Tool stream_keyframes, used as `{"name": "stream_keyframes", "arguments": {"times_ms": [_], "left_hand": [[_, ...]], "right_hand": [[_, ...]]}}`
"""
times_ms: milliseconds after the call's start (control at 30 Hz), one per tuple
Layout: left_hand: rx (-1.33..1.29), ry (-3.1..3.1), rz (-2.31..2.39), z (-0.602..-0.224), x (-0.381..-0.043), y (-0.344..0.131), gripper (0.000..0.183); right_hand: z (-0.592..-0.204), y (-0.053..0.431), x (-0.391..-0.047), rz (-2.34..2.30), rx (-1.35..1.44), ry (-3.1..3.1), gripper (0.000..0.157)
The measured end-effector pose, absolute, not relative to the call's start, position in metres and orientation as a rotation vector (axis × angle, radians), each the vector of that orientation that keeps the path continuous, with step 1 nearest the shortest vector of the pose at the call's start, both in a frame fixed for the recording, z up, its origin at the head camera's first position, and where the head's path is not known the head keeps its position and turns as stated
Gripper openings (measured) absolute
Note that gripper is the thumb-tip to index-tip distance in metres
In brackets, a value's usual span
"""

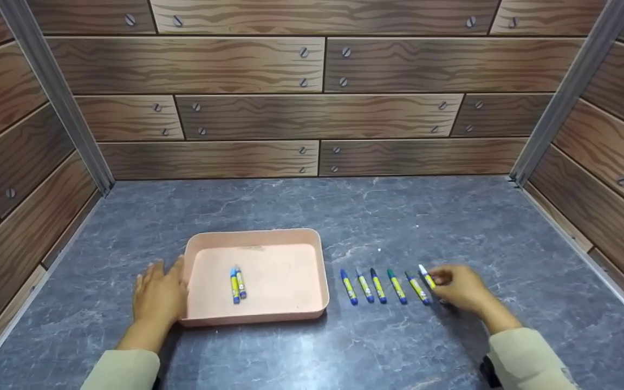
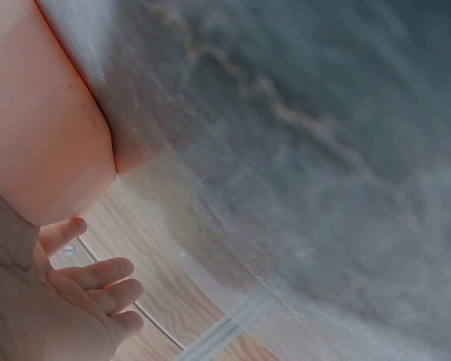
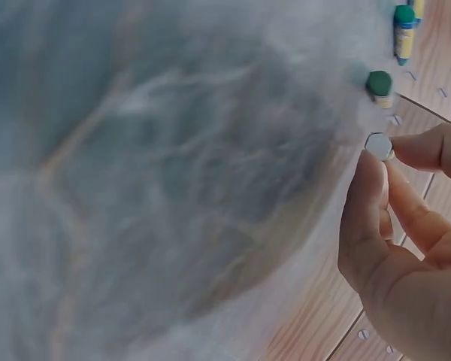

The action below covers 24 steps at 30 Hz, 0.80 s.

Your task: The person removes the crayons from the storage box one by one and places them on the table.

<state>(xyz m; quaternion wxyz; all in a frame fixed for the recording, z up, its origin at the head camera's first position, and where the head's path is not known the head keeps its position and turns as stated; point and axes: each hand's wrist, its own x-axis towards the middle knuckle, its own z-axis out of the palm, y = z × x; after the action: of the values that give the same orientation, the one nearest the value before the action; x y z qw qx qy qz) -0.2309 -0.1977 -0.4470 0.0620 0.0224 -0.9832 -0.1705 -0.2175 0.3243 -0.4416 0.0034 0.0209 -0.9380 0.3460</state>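
Wood-patterned walls [image 1: 236, 65] border a gray marbled surface [image 1: 290, 206] bearing a pink tray [image 1: 287, 276]. Two crayons [image 1: 234, 287] lie inside the tray. Against its left side rests the left hand [image 1: 157, 295], fingers loosely extended. Right of the tray, past five spaced crayons [image 1: 378, 286], the right hand [image 1: 462, 288] pinches a white-tipped crayon [image 1: 427, 277].

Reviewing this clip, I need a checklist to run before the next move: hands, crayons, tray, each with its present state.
1. Right hand holds the white-tipped crayon: ok, pinched.
2. Left hand is at the tray: ok, by its left side.
3. Tray has room: ok, two crayons lie inside, bare floor to their right.
4. Remaining row is orderly: ok, five crayons lie side by side on the table.
5. White-tipped crayon is fully off the table: cannot tell.
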Motion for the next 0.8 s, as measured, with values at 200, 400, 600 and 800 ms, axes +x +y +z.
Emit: {"name": "stream_keyframes", "arguments": {"times_ms": [200,400,600,800], "left_hand": [[0.07,-2.976,-0.517,-0.449,-0.232,-0.198,0.048],[0.086,-2.982,-0.524,-0.448,-0.232,-0.197,0.048],[0.085,-2.973,-0.527,-0.45,-0.231,-0.198,0.048],[0.068,-2.97,-0.529,-0.45,-0.232,-0.199,0.048]], "right_hand": [[-0.447,0.327,-0.214,1.084,-0.009,-2.997,0.035],[-0.446,0.328,-0.214,1.093,-0.047,-3.01,0.035],[-0.443,0.327,-0.215,1.057,-0.025,-3.026,0.037],[-0.43,0.32,-0.217,0.949,0.042,-3.056,0.041]]}}
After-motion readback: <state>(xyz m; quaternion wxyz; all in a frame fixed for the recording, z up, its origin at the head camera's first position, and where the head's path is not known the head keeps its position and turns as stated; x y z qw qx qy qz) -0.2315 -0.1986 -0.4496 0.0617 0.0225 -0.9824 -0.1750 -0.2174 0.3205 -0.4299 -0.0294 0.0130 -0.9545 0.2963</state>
